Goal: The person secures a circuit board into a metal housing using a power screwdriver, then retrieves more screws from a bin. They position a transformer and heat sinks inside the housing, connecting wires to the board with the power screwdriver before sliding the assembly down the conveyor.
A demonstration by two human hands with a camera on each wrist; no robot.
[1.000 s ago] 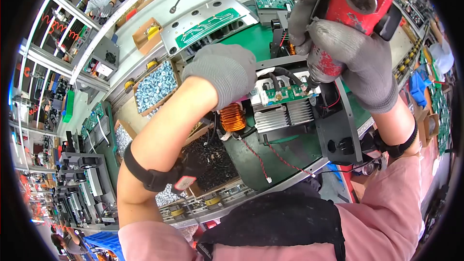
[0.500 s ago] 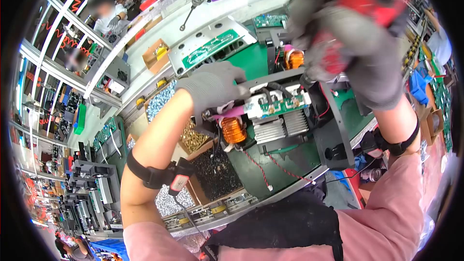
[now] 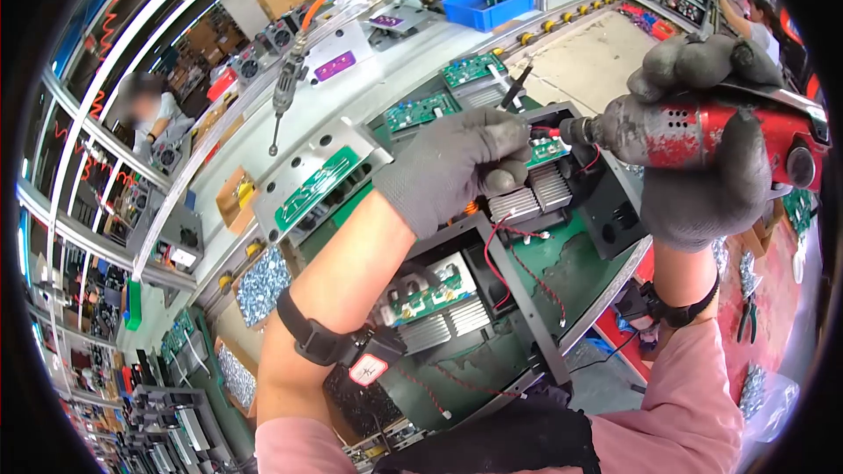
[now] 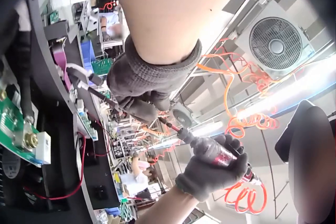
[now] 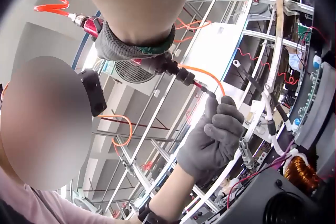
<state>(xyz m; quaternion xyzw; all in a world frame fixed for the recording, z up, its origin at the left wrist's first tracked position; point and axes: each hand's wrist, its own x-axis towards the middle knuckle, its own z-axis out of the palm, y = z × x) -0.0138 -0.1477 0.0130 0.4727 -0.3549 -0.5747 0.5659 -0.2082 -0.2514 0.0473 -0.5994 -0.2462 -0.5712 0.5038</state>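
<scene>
My right hand [image 3: 702, 167] grips a red, worn air screwdriver [image 3: 672, 133], held level above the bench with its bit pointing left. My gloved left hand [image 3: 461, 158] has curled fingers and pinches at the bit's end; in the right wrist view the thumb and forefinger meet the bit tip [image 5: 210, 94]. Anything small between those fingertips is hidden. Below the hands stands a black chassis [image 3: 615, 226] with silver heat sinks [image 3: 518, 202] and a green board. A second chassis, with a white-topped board [image 3: 430, 294], lies nearer my body, partly behind the left forearm.
Boxes of silver screws [image 3: 263, 285] stand left of the chassis. A metal panel with a green board [image 3: 316, 189] lies beyond the left hand. Another driver [image 3: 285, 88] hangs from an orange hose. A blue bin [image 3: 487, 9] stands at the back.
The driver has swung from pointing down at the board to level. The left hand has left the coil side of the chassis and met the bit tip. The head view has shifted.
</scene>
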